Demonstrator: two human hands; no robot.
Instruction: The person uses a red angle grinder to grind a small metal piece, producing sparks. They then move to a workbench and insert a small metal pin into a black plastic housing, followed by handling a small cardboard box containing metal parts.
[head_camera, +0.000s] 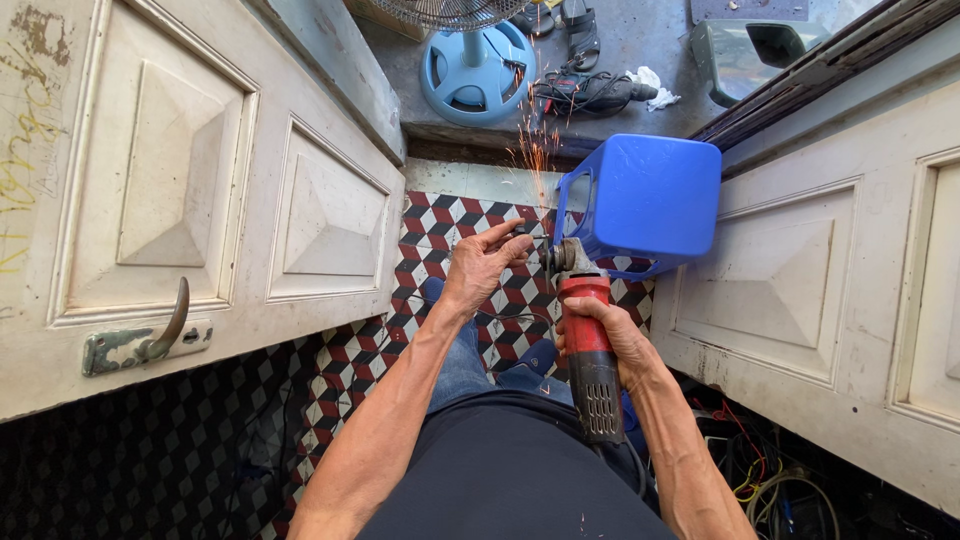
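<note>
1. Counts: 2 hands, both the person's own; 1 angle grinder (588, 345); 1 small metal piece (527, 234); 1 blue plastic stool (645, 200); 2 cream panelled doors, L (180, 190) & R (830, 280); 1 fan base (478, 70), blue, round; 1 dark drill (590, 92) on the concrete floor further off, w/ a white rag (652, 85) beside it.
2. Right hand (615, 335) clenched round the grinder body, approx mid-length, thumb side up.
3. Left hand (485, 262) pinches the small metal piece at the fingertips, index finger stretched out along it. Piece too small & blurred to tell its shape.
4. Grinder look: red body, black vented rear section toward the person, silver gear head at front, cable off the rear. It sits centre frame above the person's knees, head pointing away, just beside the stool's near corner.
5. Grinder head meets the metal piece right at the left fingertips; orange sparks (535, 150) fly up & away toward the fan base.
6. Stool lies tipped on its side, against the R door.
7. Floor under the hands: red/black/white cube-pattern tiles (440, 225).
8. L door carries a rusty metal hook latch (150, 340). Loose wires (760, 480) lie lower R.
</note>
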